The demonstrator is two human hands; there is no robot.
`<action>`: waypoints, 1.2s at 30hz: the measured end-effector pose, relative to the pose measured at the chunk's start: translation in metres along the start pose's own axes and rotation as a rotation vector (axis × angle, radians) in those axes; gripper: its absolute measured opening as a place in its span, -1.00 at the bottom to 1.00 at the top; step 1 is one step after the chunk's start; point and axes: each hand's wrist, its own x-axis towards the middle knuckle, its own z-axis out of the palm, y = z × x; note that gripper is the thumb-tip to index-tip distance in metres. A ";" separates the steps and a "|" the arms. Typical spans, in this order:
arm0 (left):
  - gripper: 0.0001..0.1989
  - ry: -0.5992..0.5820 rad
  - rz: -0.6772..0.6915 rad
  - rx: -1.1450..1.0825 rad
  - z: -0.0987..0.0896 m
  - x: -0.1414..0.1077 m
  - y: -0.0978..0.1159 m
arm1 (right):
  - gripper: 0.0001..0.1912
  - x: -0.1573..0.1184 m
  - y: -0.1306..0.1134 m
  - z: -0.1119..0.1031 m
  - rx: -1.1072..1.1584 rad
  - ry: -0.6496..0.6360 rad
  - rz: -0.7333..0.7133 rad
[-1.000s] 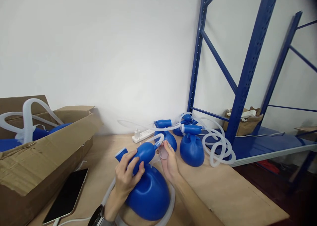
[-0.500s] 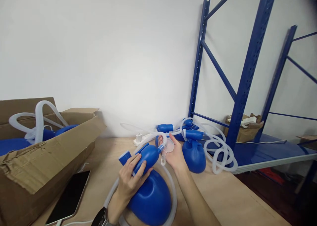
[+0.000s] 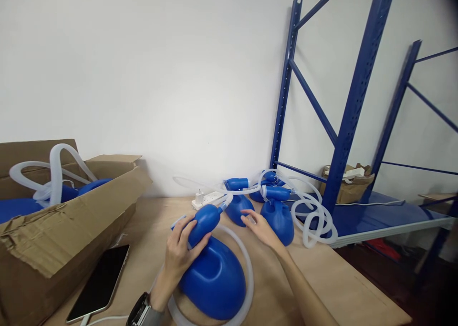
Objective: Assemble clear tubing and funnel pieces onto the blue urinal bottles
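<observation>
My left hand is wrapped round a blue bulb-shaped piece, which has a short clear connector at its upper right end. Below it a large blue container lies on the wooden table, with a translucent hose curving around it. My right hand hovers to the right, fingers apart, holding nothing. It is near other blue containers at the back.
An open cardboard box with blue pieces and hoses stands at left. Beside it lies a black tablet with a cable. A power strip, coiled hoses and a blue metal rack are behind and right.
My right hand has let go of the clear round piece and hose end and moved right. My left hand, with the blue bulb, has shifted slightly left.
</observation>
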 end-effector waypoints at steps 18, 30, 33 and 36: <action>-0.79 -0.054 -0.137 -0.037 0.006 -0.009 -0.002 | -0.58 0.001 -0.047 0.042 -0.263 -0.069 -0.593; -0.80 -0.021 -0.114 -0.049 0.001 -0.005 -0.001 | -0.28 0.010 -0.033 0.047 -0.405 0.095 -0.535; -0.80 -0.018 -0.085 -0.057 0.000 -0.003 0.002 | -0.26 0.012 -0.029 0.046 -0.427 0.123 -0.532; -0.79 -0.002 -0.068 -0.050 0.001 -0.002 0.005 | -0.26 0.013 -0.024 0.049 -0.434 0.148 -0.531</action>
